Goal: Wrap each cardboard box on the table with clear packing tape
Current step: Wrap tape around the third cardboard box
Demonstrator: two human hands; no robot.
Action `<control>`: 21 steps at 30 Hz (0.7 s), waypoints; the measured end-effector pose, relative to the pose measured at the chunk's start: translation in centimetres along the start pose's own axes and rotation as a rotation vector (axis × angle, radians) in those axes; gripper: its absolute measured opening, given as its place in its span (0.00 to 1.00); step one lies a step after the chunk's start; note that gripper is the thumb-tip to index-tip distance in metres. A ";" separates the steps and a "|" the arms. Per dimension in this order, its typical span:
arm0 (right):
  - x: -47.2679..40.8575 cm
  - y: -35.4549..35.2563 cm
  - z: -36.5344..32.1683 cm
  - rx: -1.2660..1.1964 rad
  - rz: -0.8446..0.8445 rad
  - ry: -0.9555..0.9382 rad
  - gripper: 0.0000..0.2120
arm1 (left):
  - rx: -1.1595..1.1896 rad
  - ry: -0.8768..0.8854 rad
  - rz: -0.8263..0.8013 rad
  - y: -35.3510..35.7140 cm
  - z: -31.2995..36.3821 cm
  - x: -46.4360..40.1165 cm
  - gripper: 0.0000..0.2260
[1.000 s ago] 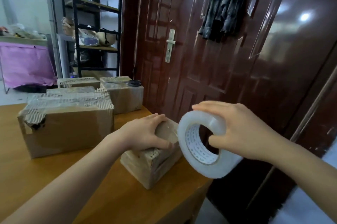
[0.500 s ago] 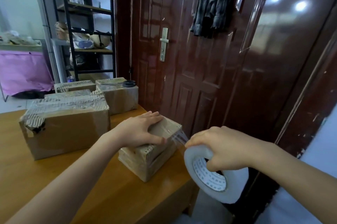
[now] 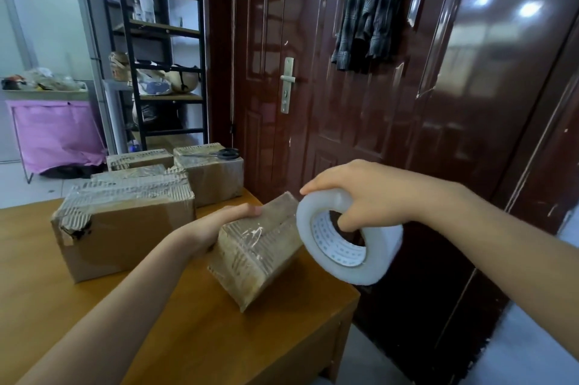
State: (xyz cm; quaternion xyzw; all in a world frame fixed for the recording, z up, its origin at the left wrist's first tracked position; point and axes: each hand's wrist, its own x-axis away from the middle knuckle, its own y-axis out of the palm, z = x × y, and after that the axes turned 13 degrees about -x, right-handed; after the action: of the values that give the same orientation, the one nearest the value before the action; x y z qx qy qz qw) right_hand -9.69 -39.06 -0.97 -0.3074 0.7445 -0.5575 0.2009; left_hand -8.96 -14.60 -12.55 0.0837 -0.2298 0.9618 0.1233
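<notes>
Tilting box (image 3: pixel 260 246) on surface (image 3: pixel 194 340) near right edge, your left hand (image 3: pixel 216 224) fingers curled over its back. Your right hand (image 3: pixel 369 196) fingers hooked through tape roll (image 3: pixel 347 237), roll touching box.

A small box (image 3: pixel 260 246) sits tilted near the right front corner of the desk (image 3: pixel 219 337), the left hand (image 3: pixel 216 224) against its left side and the right hand (image 3: pixel 363 193) holding a tape roll (image 3: pixel 347 240) just beside its right end, out past the desk's edge. To the left stands a larger box (image 3: pixel 125 224); behind that, three more boxes cluster at the desk's far edge, scissors (image 3: pixel 224 153) lying on the rightmost box (image 3: pixel 210 174). Beyond the desk, a shelf rack (image 3: pixel 156 39) stands left of a door (image 3: pixel 344 86), on which a garment (image 3: pixel 372 2) hangs.
</notes>
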 end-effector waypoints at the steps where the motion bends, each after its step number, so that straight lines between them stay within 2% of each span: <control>1: -0.7 0.1 -0.1 0.009 0.010 -0.007 0.31 | 0.003 0.040 0.035 -0.6 0.0 0.1 0.29; 2: -1.3 0.1 -0.2 0.009 0.020 -0.007 0.30 | -0.046 0.096 0.077 -1.1 0.1 0.2 0.23; 4: -2.2 -0.1 -0.4 -0.004 0.026 0.000 0.28 | -0.313 0.221 0.237 -1.8 0.8 0.6 0.15; 6: -3.1 -0.4 -0.5 -0.011 0.023 0.005 0.26 | -0.705 0.293 0.423 -1.6 1.9 1.0 0.13; 8: -4.0 -0.5 -0.8 -0.043 0.029 0.001 0.24 | -1.009 0.305 0.505 0.0 3.0 1.4 0.11; 9: -4.5 -0.5 -0.9 -0.066 0.037 -0.006 0.24 | -1.090 0.297 0.512 1.0 3.3 1.7 0.13; 12: -5.9 -0.2 -0.9 -0.066 0.101 -0.039 0.24 | -1.198 0.168 0.493 3.6 3.1 1.8 0.29; 14: -6.1 0.0 -0.9 -0.120 0.224 -0.089 0.21 | -1.266 0.083 0.500 4.4 2.5 1.4 0.39; 18: -5.4 2.2 -0.3 -0.269 0.681 -0.228 0.10 | -1.132 0.092 0.539 3.7 2.0 0.5 0.39; 21: -4.5 6.1 0.9 -0.248 0.898 -0.313 0.18 | -1.127 0.121 0.554 3.5 2.0 0.7 0.32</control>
State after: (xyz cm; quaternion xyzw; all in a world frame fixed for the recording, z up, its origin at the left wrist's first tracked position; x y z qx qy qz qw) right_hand -7.25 -35.54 -7.23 -0.0576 0.8252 -0.2700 0.4928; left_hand -10.35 -18.44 -12.11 -0.1115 -0.7071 0.6922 -0.0924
